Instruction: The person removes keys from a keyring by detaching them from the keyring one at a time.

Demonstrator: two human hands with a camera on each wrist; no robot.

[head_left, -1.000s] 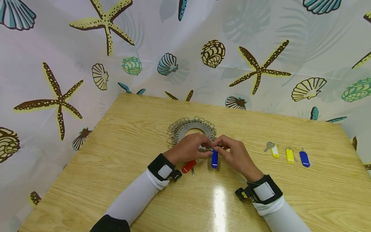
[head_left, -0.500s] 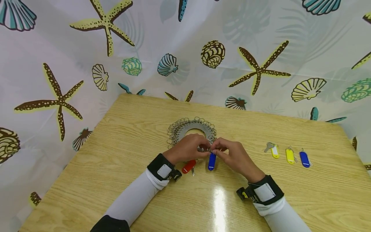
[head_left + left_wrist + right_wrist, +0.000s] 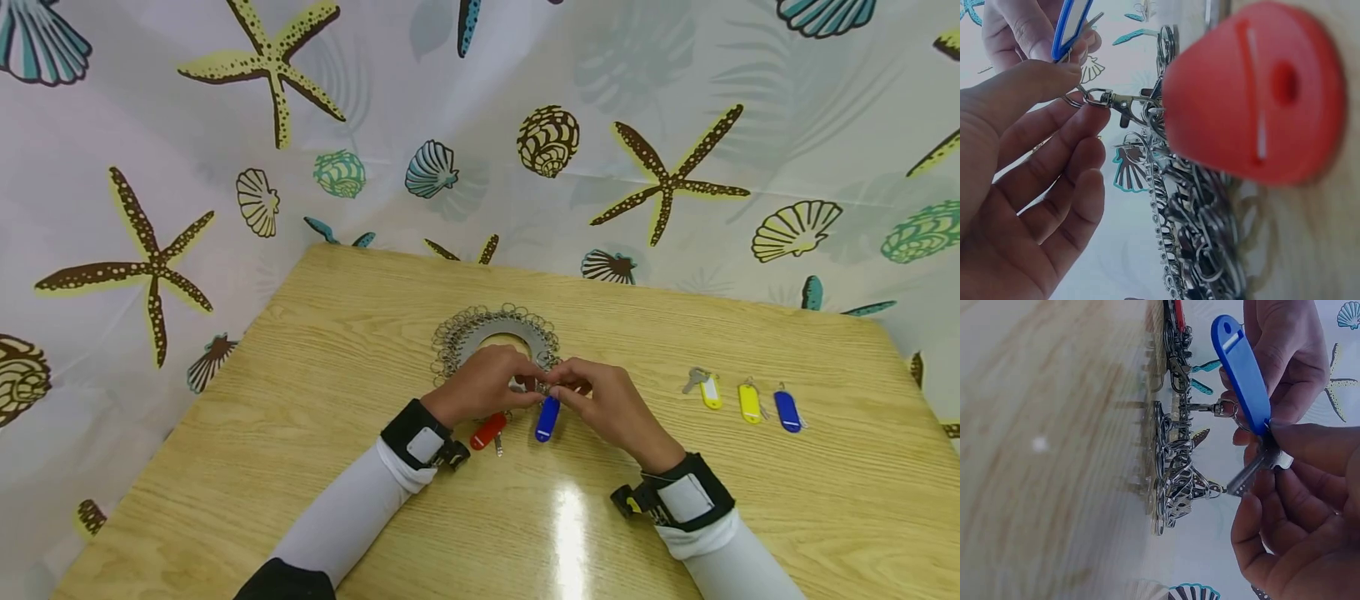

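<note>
My left hand [image 3: 495, 383] pinches a small split ring [image 3: 1072, 100] between thumb and forefinger. A silver swivel clasp [image 3: 1124, 103] joins that ring to a flat grey metal hoop [image 3: 468, 337] fringed with many such clasps and rings. Opposite it, my right hand [image 3: 607, 408] pinches a blue key tag [image 3: 1244, 378] at its ring end, where a silver key [image 3: 1254, 472] sticks out beside the thumb. The two hands' fingertips meet close together at the hoop's near right edge. Just below the left hand hangs a red key tag [image 3: 489, 431] with its own key.
To the right on the wooden table [image 3: 300, 467] lie a yellow-framed white tag [image 3: 711, 392] with a key, a yellow tag [image 3: 749, 403] and another blue tag [image 3: 787, 412]. A shell-patterned cloth [image 3: 487, 200] stands behind the table.
The blue key tag has shifted slightly left and down and now hangs tilted. My right hand has moved a little left with it, while the left stays nearly still.
</note>
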